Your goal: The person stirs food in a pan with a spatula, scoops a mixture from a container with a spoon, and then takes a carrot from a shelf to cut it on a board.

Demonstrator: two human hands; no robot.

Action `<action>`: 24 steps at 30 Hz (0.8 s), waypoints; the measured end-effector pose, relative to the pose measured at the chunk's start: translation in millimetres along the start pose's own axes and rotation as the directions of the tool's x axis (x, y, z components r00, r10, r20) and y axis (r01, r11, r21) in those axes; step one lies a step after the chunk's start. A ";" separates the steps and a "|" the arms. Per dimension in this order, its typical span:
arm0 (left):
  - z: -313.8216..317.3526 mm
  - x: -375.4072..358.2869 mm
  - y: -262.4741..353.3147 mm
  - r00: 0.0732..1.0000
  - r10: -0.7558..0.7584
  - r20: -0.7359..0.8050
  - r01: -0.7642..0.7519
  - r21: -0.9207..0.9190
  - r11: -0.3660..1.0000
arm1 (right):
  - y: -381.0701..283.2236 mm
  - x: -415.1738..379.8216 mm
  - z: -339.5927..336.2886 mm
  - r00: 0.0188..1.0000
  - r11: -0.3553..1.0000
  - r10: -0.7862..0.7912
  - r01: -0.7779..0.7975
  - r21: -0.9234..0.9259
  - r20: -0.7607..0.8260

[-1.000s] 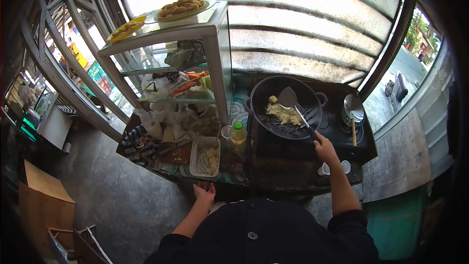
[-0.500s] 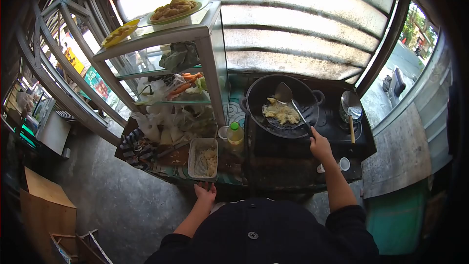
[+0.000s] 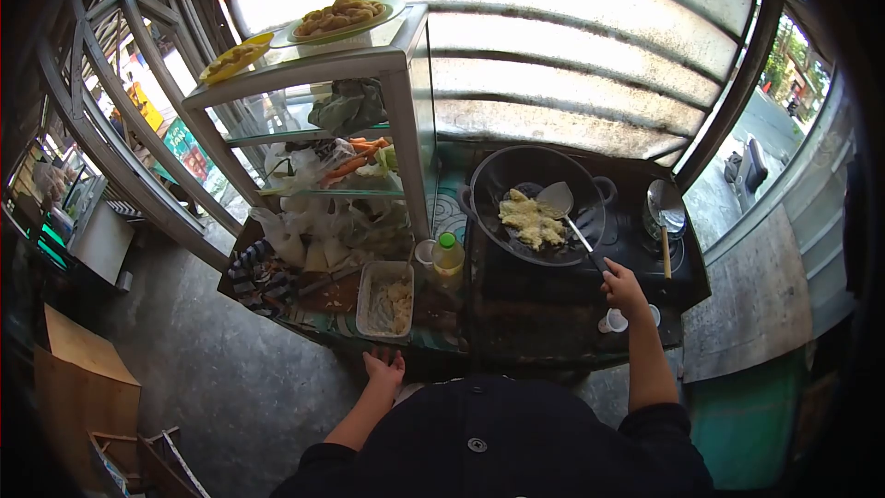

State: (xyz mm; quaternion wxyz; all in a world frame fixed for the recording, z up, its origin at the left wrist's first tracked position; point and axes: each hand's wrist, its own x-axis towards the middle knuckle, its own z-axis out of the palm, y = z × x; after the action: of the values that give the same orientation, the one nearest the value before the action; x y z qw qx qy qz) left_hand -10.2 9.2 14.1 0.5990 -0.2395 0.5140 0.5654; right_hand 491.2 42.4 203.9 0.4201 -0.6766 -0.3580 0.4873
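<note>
My right hand (image 3: 625, 291) is closed around the dark handle of a metal spatula (image 3: 578, 233). The spatula's pale blade lies over the right edge of a pale yellow, lumpy piece of frying food (image 3: 532, 221). That food sits in a dark wok (image 3: 490, 166) with two side handles, on the black stove. At the counter's front edge my left hand (image 3: 384, 368) has its fingers apart and holds nothing. Just beyond it stands a rectangular plastic tub (image 3: 366, 318) with pale batter or shredded food inside. A green-capped bottle (image 3: 448, 258) stands between tub and wok.
On the left, a glass display case (image 3: 406, 101) holds vegetables and plastic bags. Plates of fried food (image 3: 339, 18) rest on its top. A smaller pan with a wooden-handled ladle (image 3: 666, 244) sits right of the wok. White cups (image 3: 613, 321) lie near my right forearm.
The spatula blade has shifted right, from behind the food to its right edge, and turned to show a paler face. My right hand has drawn back slightly rightward. My left hand remains near the tub.
</note>
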 end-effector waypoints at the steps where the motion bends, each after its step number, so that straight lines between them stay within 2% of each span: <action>1: 2.1 0.1 0.1 1.000 0.000 0.002 0.000 0.001 1.000 | -3.4 -2.6 -2.8 1.000 1.000 -0.001 0.001 0.001 -0.002; 3: 7.4 -0.1 0.1 1.000 0.009 -0.005 -0.009 0.007 1.000 | -6.3 -4.5 -10.1 0.999 0.986 0.030 -0.036 0.162 0.035; 4: 9.9 -0.8 0.2 1.000 0.009 -0.005 -0.009 0.009 1.000 | -1.8 0.7 -13.8 0.999 0.986 0.032 -0.037 0.163 0.034; 6: 15.4 -2.3 -0.2 0.999 0.018 0.028 -0.018 0.020 1.000 | 8.4 12.6 -19.1 0.980 0.978 -0.175 0.162 -0.135 -0.092; 7: 17.7 -3.7 -0.9 0.999 0.016 0.030 -0.017 0.025 1.000 | 4.0 7.8 -18.0 0.958 0.918 -0.253 0.193 -0.346 -0.136; 8: 20.0 -5.4 -1.4 1.000 0.012 0.027 -0.013 0.022 1.000 | 15.2 15.0 -22.3 0.957 0.919 -0.254 0.193 -0.345 -0.140; 9: 22.3 -6.8 -1.5 1.000 0.008 0.025 -0.008 0.019 1.000 | 32.5 27.4 -26.5 0.894 0.774 -0.422 0.269 -0.573 -0.150; 10: 23.1 -6.3 -1.7 1.000 0.007 0.028 -0.008 0.019 1.000 | 47.2 37.5 -29.7 0.809 0.569 -0.577 0.300 -0.765 -0.112; 11: 22.5 -5.0 -2.2 1.000 0.005 0.025 -0.006 0.023 1.000 | 52.2 40.2 -29.3 0.843 0.627 -0.526 0.292 -0.722 -0.115; 12: 21.6 -4.1 -2.6 1.000 0.003 0.021 -0.004 0.025 1.000 | 43.5 34.0 -24.4 0.842 0.626 -0.527 0.294 -0.723 -0.114; 13: 20.4 -4.9 -2.6 1.000 0.004 0.020 -0.004 0.023 1.000 | 19.4 14.3 -10.6 0.937 0.859 -0.317 0.217 -0.463 -0.149; 14: 19.0 -6.3 -2.3 1.000 0.001 0.026 -0.001 0.020 1.000 | 3.3 -0.1 -4.0 0.990 0.984 -0.093 0.075 -0.159 -0.109; 15: 18.0 -6.7 -2.0 0.999 -0.002 0.034 0.002 0.016 1.000 | -1.8 -5.4 -5.6 0.990 0.984 -0.093 0.075 -0.159 -0.109; 17: 17.0 -7.6 -0.5 1.000 0.002 0.021 -0.003 0.016 1.000 | -8.3 -10.9 -7.6 0.998 0.999 -0.021 0.023 0.041 -0.054; 21: 15.0 -9.9 0.4 1.000 0.011 0.001 -0.011 0.008 1.000 | 0.0 -3.1 -13.6 0.993 0.999 -0.040 0.044 0.031 -0.107; 22: 13.2 -7.6 0.3 1.000 0.011 0.001 -0.011 0.008 1.000 | 16.0 10.4 -16.1 0.974 0.973 -0.163 0.132 -0.188 -0.161; 23: 9.3 -0.8 -0.2 1.000 0.010 0.015 -0.010 0.011 1.000 | 24.9 18.4 -17.9 0.938 0.894 -0.292 0.198 -0.402 -0.186; 24: 9.7 -1.5 0.0 1.000 0.009 0.028 -0.009 0.015 1.000 | 21.5 15.9 -13.7 0.938 0.894 -0.294 0.200 -0.402 -0.186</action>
State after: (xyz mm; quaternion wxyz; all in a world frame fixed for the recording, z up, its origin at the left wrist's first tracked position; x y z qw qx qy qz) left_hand -6.7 16.9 18.8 0.6053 -0.2248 0.5108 0.5676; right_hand 510.3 45.2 180.8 0.3815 -0.7475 -0.4745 0.2655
